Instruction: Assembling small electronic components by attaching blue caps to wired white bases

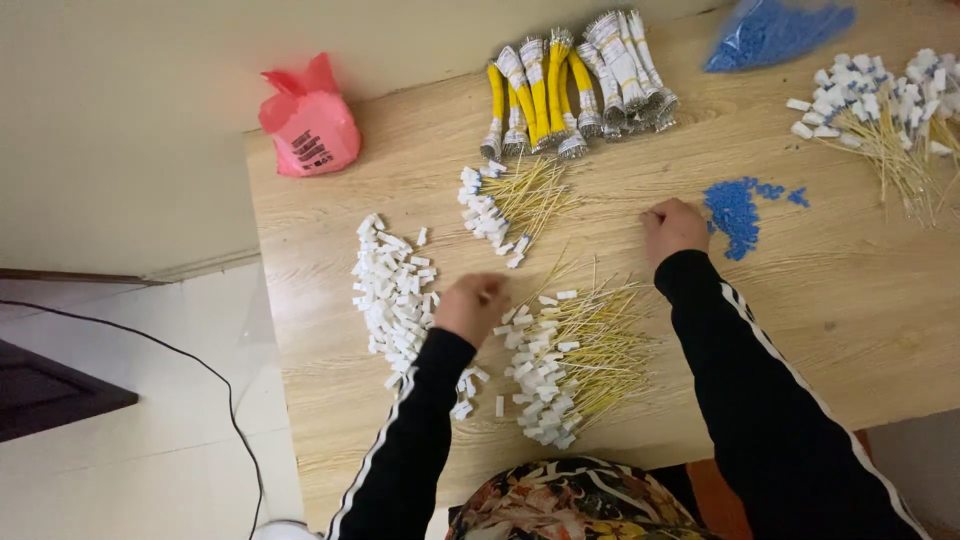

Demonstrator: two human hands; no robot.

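Observation:
My left hand rests with curled fingers on the wooden table, between a heap of small white plastic connectors and a pile of thin yellow wires with white ends. Whether it holds a piece I cannot tell. My right hand sits knuckles-up just left of a scatter of small blue pieces, fingers bent toward the table; anything under them is hidden. Both arms wear black sleeves with white stripes.
A second smaller pile of finished yellow wires lies further back. Bundled yellow and white wires lie at the far edge. A pink plastic bag sits at the back-left corner, a blue bag and another wire pile at the back right.

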